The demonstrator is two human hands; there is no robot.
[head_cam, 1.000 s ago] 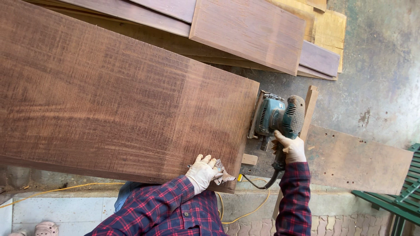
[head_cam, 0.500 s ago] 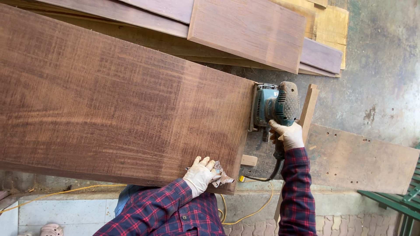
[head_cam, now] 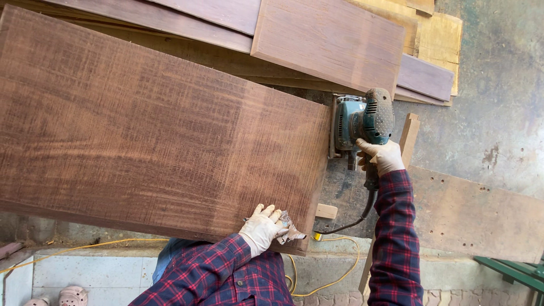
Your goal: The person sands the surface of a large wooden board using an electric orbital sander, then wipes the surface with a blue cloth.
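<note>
From the head view, the gloved right hand (head_cam: 381, 157) is wrapped tight around the green sander (head_cam: 362, 120), right of centre, its pad hidden against the big brown board (head_cam: 158, 136)'s end. The left hand (head_cam: 262, 226) presses crumpled sandpaper (head_cam: 289, 228) on the board's lower edge, fingers partly hidden.

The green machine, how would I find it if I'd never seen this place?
Find the big dark wooden board filling the left side. At its right end, pressed against the edge, sits the sander, gripped by the gloved right hand. It is the only teal-green thing, with a black cord trailing down.
</note>
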